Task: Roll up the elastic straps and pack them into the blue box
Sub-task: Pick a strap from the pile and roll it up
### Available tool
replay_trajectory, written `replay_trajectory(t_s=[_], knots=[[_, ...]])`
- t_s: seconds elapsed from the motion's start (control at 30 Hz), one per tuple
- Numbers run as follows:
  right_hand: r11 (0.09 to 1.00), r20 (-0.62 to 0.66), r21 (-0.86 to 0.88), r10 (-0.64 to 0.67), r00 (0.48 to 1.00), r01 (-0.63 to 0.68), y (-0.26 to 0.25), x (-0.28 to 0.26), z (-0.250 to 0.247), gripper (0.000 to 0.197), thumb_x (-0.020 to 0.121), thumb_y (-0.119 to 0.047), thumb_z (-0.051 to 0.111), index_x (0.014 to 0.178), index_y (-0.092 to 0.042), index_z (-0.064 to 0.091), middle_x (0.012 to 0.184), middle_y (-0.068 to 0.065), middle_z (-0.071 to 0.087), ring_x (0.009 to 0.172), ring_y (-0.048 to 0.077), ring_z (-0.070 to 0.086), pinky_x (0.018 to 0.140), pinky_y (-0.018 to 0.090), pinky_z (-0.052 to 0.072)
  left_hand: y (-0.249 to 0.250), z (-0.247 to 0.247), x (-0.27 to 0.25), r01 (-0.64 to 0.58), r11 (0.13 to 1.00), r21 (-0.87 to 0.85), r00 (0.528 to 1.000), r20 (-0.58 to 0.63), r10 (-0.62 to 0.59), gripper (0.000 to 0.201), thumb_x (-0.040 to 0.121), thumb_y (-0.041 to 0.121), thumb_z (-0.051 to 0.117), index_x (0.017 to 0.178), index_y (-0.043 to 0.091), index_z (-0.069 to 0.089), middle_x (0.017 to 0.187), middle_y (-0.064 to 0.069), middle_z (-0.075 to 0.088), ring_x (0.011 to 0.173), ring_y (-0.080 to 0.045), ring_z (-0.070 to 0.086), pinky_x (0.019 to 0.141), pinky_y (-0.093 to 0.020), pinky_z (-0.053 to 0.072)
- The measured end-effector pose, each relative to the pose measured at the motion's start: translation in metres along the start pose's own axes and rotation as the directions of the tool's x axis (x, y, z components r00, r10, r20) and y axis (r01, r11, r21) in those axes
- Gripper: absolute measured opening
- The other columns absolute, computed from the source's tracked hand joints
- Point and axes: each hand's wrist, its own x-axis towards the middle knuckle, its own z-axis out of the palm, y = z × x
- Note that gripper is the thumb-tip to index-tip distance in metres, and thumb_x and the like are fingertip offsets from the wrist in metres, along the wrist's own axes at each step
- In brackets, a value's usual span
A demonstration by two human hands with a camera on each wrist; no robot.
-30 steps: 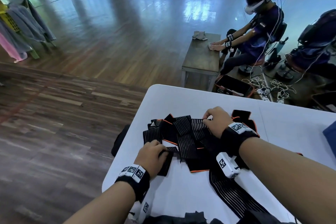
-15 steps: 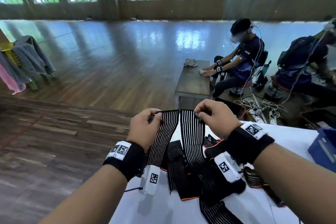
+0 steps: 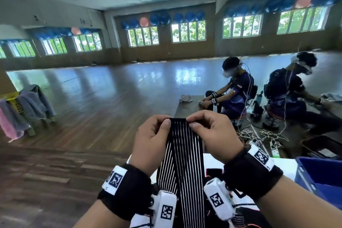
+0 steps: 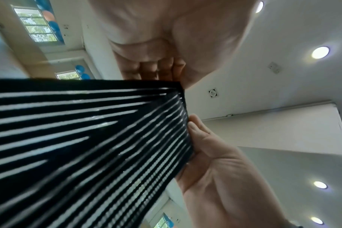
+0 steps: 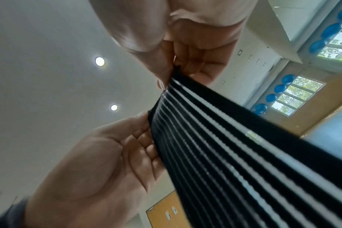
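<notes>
The left hand and the right hand are each pinching a top corner of a black elastic strap with thin white lengthwise stripes, thumb in front and fingers curled behind, so both hands are clamped on it. The strap is hanging folded over at its top edge, held up in the air above the near edge of the white table, its two layers trailing down between the wrists towards more dark straps with orange trim that are lying on the table. A blue plastic box is sitting at the table's right edge, well apart from the held strap.

Beyond the table a wide hall is stretching away, with a glossy wooden floor, a row of windows along the far wall with blue and pink balloons above them, and a white ceiling with round lights. Two seated people wearing headsets are working at low tables on the right. Grey and pink cloths are hanging over a yellow basket at the left.
</notes>
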Motion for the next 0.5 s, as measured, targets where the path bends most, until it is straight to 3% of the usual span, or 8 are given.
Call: replay_trajectory(t_s=[0.13,0.33,0.43,0.5], knots=[[0.998,-0.081,0.059,0.012,0.997,-0.008,-0.004,-0.011,-0.026,0.021,0.089,0.0,0.066,0.087,-0.019,0.075,0.08,-0.001,0.075,0.077,0.018,0.073,0.073,0.044,0.062,0.026,0.038,-0.02,0.016,0.995,-0.096,0.999,-0.036,-0.019,0.023,0.098,0.002,0.059,0.111,0.02,0.064,0.083,-0.008,0.075,0.077,-0.017,0.072,0.069,-0.028,0.058],[0.995,-0.077,0.073,-0.058,0.995,0.064,-0.009,-0.03,-0.069,0.016,0.087,0.004,0.067,0.088,-0.011,0.074,0.08,0.0,0.074,0.075,0.006,0.069,0.072,0.019,0.056,0.048,0.085,-0.041,-0.02,0.987,-0.159,0.994,-0.111,0.003,0.03,0.096,-0.002,0.061,0.113,0.022,0.063,0.084,-0.009,0.073,0.076,-0.018,0.071,0.067,-0.031,0.057],[0.995,-0.064,0.087,-0.052,0.997,0.057,-0.009,-0.041,-0.089,0.014,0.087,0.002,0.069,0.089,-0.012,0.072,0.081,0.0,0.071,0.07,0.002,0.065,0.064,0.017,0.053,0.06,0.105,-0.05,-0.046,0.982,-0.186,0.991,-0.132,0.022,0.033,0.096,-0.007,0.058,0.113,0.021,0.059,0.083,-0.008,0.071,0.072,-0.017,0.069,0.062,-0.027,0.055],[0.996,-0.113,0.045,-0.068,0.991,0.073,-0.007,-0.048,-0.101,0.014,0.087,-0.004,0.072,0.09,-0.017,0.069,0.092,-0.002,0.065,0.072,0.002,0.062,0.064,0.019,0.053,0.064,0.118,-0.056,-0.074,0.984,-0.162,0.986,-0.159,0.048,0.032,0.095,-0.011,0.056,0.104,0.019,0.06,0.082,-0.003,0.07,0.07,-0.014,0.066,0.061,-0.024,0.052]])
